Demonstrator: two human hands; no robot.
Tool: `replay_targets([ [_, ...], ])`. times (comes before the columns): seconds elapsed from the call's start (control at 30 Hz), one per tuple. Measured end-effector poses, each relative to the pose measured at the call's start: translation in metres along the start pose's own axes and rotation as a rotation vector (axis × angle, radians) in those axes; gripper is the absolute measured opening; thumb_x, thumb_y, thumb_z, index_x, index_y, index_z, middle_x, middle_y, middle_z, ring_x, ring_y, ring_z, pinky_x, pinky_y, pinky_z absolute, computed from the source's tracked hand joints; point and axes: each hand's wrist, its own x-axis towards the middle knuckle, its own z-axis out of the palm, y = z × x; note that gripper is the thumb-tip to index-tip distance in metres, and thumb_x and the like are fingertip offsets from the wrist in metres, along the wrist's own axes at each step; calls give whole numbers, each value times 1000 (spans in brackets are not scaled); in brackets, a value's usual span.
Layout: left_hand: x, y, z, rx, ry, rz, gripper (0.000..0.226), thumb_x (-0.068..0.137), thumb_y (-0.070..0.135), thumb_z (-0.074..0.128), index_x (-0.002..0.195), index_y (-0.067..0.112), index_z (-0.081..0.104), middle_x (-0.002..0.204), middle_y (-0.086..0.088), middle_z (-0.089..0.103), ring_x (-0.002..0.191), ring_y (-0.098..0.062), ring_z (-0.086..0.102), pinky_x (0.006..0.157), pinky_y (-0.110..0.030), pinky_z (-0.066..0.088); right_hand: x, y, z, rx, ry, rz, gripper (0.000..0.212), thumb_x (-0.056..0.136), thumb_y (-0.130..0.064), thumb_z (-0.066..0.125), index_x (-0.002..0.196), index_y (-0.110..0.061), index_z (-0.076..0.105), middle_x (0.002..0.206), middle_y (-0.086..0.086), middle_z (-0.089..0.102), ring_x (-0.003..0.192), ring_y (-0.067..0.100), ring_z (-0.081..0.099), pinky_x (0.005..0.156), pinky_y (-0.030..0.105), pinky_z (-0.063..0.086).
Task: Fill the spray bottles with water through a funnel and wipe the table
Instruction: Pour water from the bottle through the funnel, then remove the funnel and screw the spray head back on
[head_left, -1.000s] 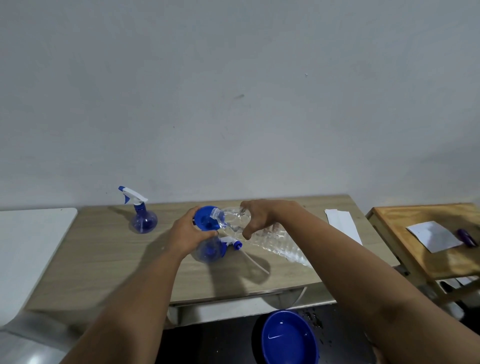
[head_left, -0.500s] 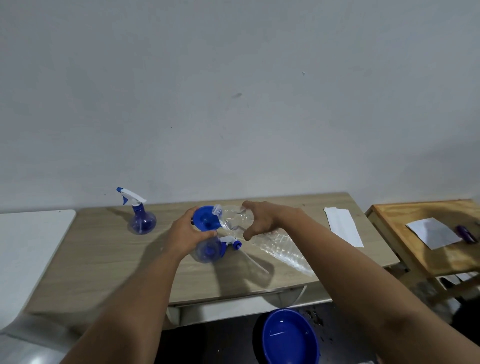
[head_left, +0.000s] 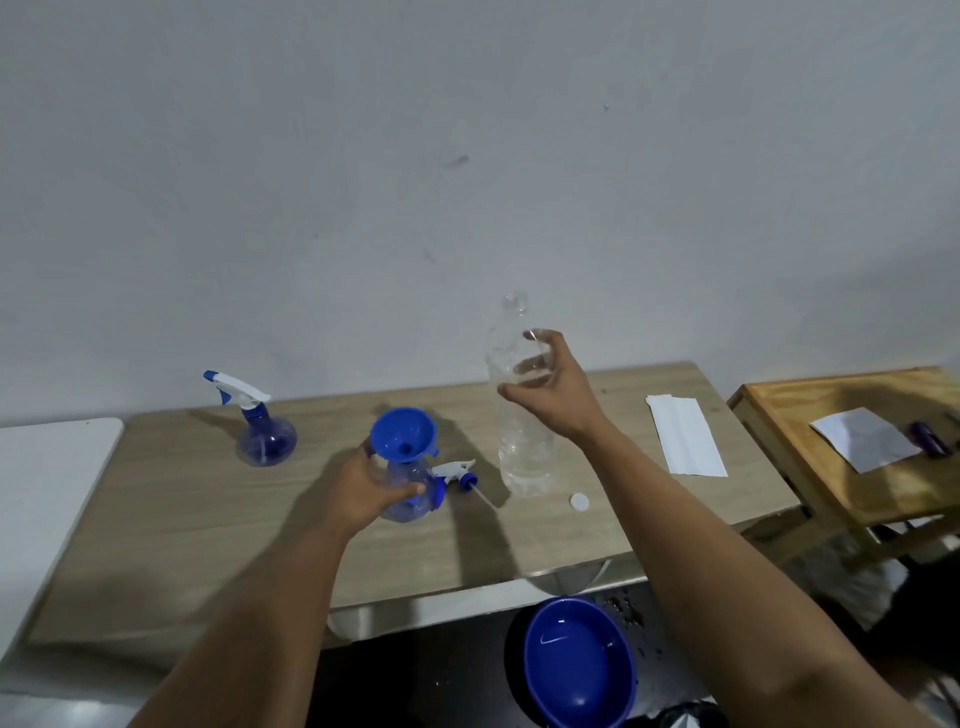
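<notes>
A blue funnel (head_left: 402, 434) sits in the neck of an open blue spray bottle (head_left: 410, 499) on the wooden table (head_left: 182, 519). My left hand (head_left: 363, 488) grips that bottle's body. Its white-and-blue spray head (head_left: 457, 472) lies on the table just to the right. A clear plastic water bottle (head_left: 524, 452) stands upright, uncapped, with my right hand (head_left: 550, 389) curled around its upper part. Its white cap (head_left: 578, 501) lies beside its base. A second spray bottle (head_left: 265, 436), with its head on, stands at the back left.
A folded white cloth (head_left: 685, 441) lies at the table's right end. A wooden side table (head_left: 810, 483) to the right carries a paper (head_left: 862, 436) and a purple object (head_left: 927, 437). A blue basin (head_left: 579, 665) sits on the floor below. A white surface (head_left: 47, 467) adjoins on the left.
The water bottle was tipped with its mouth over the funnel; my right hand has swung it upright and stood it on the table to the right. The left hand stays on the spray bottle.
</notes>
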Motion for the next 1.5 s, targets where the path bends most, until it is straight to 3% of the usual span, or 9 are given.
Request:
replay_targets([
  [0.17,18,-23,13,-15,-39,-80,47,65,12,91,101,24,64,81,13,69,79,-3,67,68,-22,50,29,17,22,30,179,24,76,74,-28,89,133,-43,44,110,-6,68,98,11,69,85,29,57],
  [0.33,36,-56,25,-38,-77,-84,53,60,41,86,108,22,72,98,9,76,90,-9,72,86,-48,58,41,52,42,43,255,68,76,76,-26,90,135,-37,43,116,-8,66,104,9,66,91,34,56],
  [0.5,27,-43,32,-65,8,-113,35,68,28,89,97,25,70,90,4,74,84,-13,72,83,-45,57,38,73,45,42,257,94,81,73,-27,93,135,-38,42,116,-10,64,109,1,65,97,36,56],
  [0.63,27,-39,33,-44,14,-129,33,70,26,89,95,24,67,91,-1,73,83,-17,71,80,-43,56,37,71,39,-4,185,131,97,65,-36,98,141,-39,38,123,-2,65,114,13,65,93,28,51],
  [0.77,27,-36,35,-10,35,-126,32,72,24,89,87,31,60,87,4,70,81,-17,69,75,-38,54,30,73,30,-44,97,172,114,67,-34,98,155,-34,26,137,5,61,125,20,60,103,33,49],
  [0.87,26,-36,35,-4,28,-129,35,73,24,88,98,24,64,89,6,69,82,-15,69,74,-35,53,18,76,28,-110,52,238,122,70,-28,95,163,-26,15,146,7,57,131,23,57,107,37,48],
  [1.1,21,-38,37,-23,25,-141,35,73,24,87,101,18,66,87,5,71,82,-15,69,68,-30,51,-23,101,46,-348,35,505,52,84,-30,72,133,-18,60,114,6,75,111,28,70,90,34,53],
  [1.27,20,-43,37,-10,31,-152,36,73,29,87,100,21,66,87,6,71,82,-14,69,70,-30,52,-31,103,73,-453,-154,516,47,91,-37,65,134,-19,63,121,7,73,112,28,68,91,34,53],
  [1.5,18,-39,38,2,24,-144,32,76,27,85,101,21,66,89,7,71,77,-4,66,60,-15,44,-25,116,122,-654,-387,309,56,94,-45,64,145,-22,52,135,10,59,125,32,59,97,42,51],
])
